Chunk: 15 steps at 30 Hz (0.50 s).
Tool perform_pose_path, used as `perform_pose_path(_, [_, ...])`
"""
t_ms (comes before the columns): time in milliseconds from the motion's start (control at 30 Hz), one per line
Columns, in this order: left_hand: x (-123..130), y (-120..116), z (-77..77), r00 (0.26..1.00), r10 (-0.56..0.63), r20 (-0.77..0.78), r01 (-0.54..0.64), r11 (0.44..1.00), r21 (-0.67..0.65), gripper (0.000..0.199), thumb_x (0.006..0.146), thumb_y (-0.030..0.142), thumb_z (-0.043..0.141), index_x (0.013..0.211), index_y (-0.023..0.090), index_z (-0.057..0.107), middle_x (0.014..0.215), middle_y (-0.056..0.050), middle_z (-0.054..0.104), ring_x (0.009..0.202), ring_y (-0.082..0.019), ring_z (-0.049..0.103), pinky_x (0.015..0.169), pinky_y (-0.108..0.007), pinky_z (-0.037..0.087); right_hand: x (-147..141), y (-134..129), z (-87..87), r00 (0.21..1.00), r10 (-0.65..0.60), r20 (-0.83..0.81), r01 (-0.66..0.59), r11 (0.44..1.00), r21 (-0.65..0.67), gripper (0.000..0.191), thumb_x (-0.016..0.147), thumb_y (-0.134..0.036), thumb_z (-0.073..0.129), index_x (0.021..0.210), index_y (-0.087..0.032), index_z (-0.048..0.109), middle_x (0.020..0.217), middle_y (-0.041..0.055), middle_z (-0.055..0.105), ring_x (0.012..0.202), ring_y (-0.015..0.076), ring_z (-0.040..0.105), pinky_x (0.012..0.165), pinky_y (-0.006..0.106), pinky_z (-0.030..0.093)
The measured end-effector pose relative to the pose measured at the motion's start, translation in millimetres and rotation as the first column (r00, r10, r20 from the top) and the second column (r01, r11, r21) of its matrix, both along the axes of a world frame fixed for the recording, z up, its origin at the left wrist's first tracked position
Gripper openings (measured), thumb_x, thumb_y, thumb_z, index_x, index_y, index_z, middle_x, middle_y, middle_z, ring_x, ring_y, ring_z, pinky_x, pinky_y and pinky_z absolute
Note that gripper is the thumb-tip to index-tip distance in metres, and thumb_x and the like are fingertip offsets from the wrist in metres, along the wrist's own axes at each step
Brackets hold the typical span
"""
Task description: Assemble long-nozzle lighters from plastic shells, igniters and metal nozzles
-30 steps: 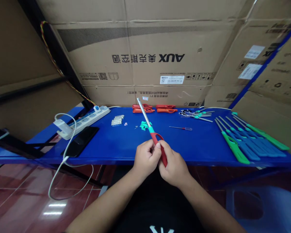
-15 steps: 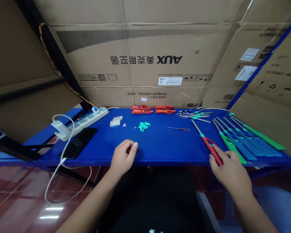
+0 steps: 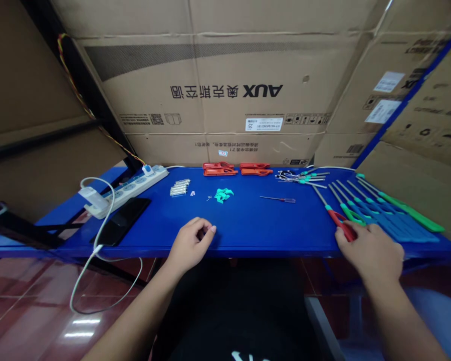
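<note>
Head view: the right hand [image 3: 372, 248] has its fingers clamped on the handle of the red lighter [image 3: 337, 218], near the front edge of the surface [image 3: 248, 225] at the right. From those fingers the lighter runs forward and a little left, its tube pointing away from the person and its grip end hidden in the hand. That long axis lies nearly parallel to the neighbouring green lighter [image 3: 353, 215], which is just to its right and partly covered by the hand; the blue lighters [image 3: 402, 225] lie beyond, at much the same slant. Whether the red lighter touches the surface or is held just above it cannot be told. The right hand is plainly the nearer one: the left hand [image 3: 193, 243] is well apart, by the front edge, its fingers curled inward with nothing visible in them, though whether they close fully cannot be told.
</note>
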<state>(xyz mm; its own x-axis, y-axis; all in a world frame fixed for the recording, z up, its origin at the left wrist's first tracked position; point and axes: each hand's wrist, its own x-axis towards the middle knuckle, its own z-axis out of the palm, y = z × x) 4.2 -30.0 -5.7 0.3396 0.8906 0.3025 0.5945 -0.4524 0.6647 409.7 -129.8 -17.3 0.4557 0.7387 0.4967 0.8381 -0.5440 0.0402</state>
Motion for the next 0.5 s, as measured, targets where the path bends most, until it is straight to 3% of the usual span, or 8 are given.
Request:
perform_pose_path(167, [-3.5, 2.8, 9.3, 0.996, -0.073, -0.047, 0.073, 0.997, 0.001, 0.034, 0.097, 0.043, 0.048, 0.076, 0.020, 0.062, 0.076, -0.002, 0.064, 0.071, -0.016, 0.061, 0.066, -0.026, 0.046, 11.5, 6.7, 2.9, 0.999, -0.028, 0.017, 0.028, 1.000, -0.010, 0.052, 0.094, -0.052, 0.041, 0.113, -0.017, 0.075, 0.092, 0.0187, 0.067, 0.078, 0.0353, 0.063, 0.060, 0.044, 0.040])
perform_pose_path(267, [-4.9, 16.0, 24.6, 0.989, -0.100, -0.108, 0.105, 0.994, 0.043, 0.037, 0.096, 0.045, 0.047, 0.075, 0.019, 0.062, 0.077, -0.003, 0.066, 0.071, -0.016, 0.061, 0.067, -0.027, 0.047, 3.4, 23.4, 14.5, 0.998, 0.059, 0.031, -0.060, 0.998, 0.021, 0.052, 0.095, -0.049, 0.042, 0.115, -0.012, 0.073, 0.097, 0.0209, 0.067, 0.087, 0.0378, 0.063, 0.065, 0.046, 0.042])
perform_pose_path(367, [-0.3, 55.0, 47.3, 0.973, -0.074, -0.219, 0.099, 0.989, 0.109, 0.032, 0.094, 0.043, 0.051, 0.079, 0.020, 0.067, 0.081, -0.004, 0.067, 0.075, -0.018, 0.062, 0.072, -0.030, 0.047, -16.6, 62.9, 33.0, 0.960, 0.281, 0.004, -0.281, 0.960, -0.004, 0.044, 0.097, -0.037, 0.043, 0.112, -0.009, 0.074, 0.100, 0.0202, 0.069, 0.093, 0.0351, 0.063, 0.074, 0.046, 0.045])
perform_pose_path(500, [17.7, 139.4, 66.8, 0.916, 0.057, -0.398, 0.017, 0.983, 0.182, 0.019, 0.092, 0.032, 0.060, 0.085, 0.018, 0.071, 0.093, -0.008, 0.069, 0.091, -0.022, 0.064, 0.087, -0.036, 0.049, -47.0, 148.1, 53.4, 0.870, 0.489, -0.055, -0.492, 0.860, -0.136, 0.034, 0.099, -0.031, 0.046, 0.112, -0.020, 0.075, 0.108, 0.0119, 0.070, 0.105, 0.0265, 0.063, 0.090, 0.039, 0.047])
